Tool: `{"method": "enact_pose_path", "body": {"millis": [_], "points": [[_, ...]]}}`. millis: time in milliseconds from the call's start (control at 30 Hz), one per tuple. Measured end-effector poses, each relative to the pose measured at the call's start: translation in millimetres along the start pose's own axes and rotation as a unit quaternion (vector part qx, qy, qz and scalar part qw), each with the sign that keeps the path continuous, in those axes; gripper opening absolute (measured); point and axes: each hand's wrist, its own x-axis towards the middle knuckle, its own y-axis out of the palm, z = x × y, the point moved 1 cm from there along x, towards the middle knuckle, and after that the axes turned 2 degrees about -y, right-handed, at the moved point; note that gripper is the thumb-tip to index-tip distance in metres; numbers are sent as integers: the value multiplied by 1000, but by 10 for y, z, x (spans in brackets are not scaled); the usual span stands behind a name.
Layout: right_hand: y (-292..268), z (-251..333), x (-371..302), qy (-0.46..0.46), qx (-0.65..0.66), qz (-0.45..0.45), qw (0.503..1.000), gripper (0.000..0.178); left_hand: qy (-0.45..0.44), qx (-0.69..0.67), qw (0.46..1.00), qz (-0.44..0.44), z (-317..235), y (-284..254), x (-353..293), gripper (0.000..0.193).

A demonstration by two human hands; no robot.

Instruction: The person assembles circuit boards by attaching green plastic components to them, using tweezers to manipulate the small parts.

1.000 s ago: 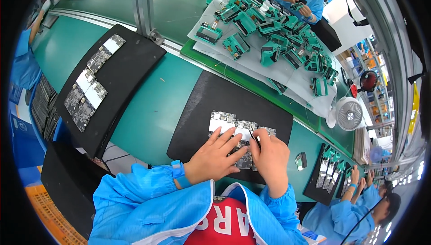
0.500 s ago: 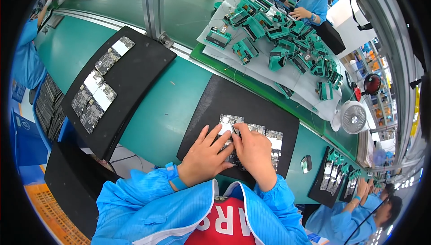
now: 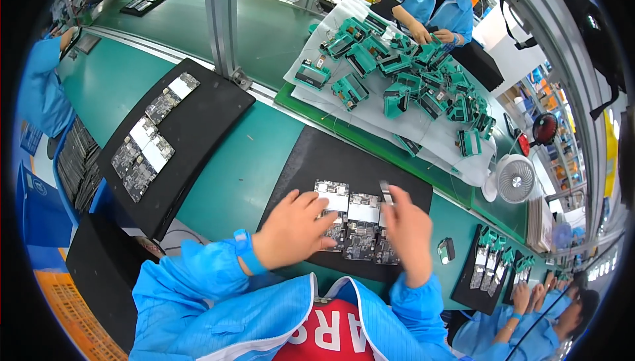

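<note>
On a black foam mat [image 3: 304, 159] in front of me lie three circuit boards side by side, each with a white patch. My left hand [image 3: 286, 230] is open, its spread fingertips over or against the left board [image 3: 332, 195]; contact is hard to tell. The middle board [image 3: 362, 219] shows almost whole. My right hand [image 3: 409, 232], slightly blurred, is closed on slim silver tweezers [image 3: 385, 190] and hovers over the right board [image 3: 386, 250], hiding much of it.
A second black mat [image 3: 218, 106] with several boards [image 3: 142, 179] stands to my left. Beyond a green ledge, many green fixtures [image 3: 397, 63] lie heaped on a white sheet [image 3: 301, 99]. A white fan [image 3: 514, 179] sits far right. Co-workers work across and at both sides.
My right hand has moved right with the tweezers, from the left board to the right one. My left hand has shifted slightly left, uncovering the boards more.
</note>
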Motion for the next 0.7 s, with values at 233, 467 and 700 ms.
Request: {"method": "enact_pose_path", "body": {"millis": [233,467,700], "points": [[-32,-1503,-394,124,-160,-39,979,26,-74,133,982,-113,587,-461,778,47],[-132,-538,552,-49,52,-55,996,33,-244,70,955,-152,1352,-278,1430,44],[484,155,1865,-99,29,-6,995,53,-292,12,945,-149,1517,-194,1577,43]]}}
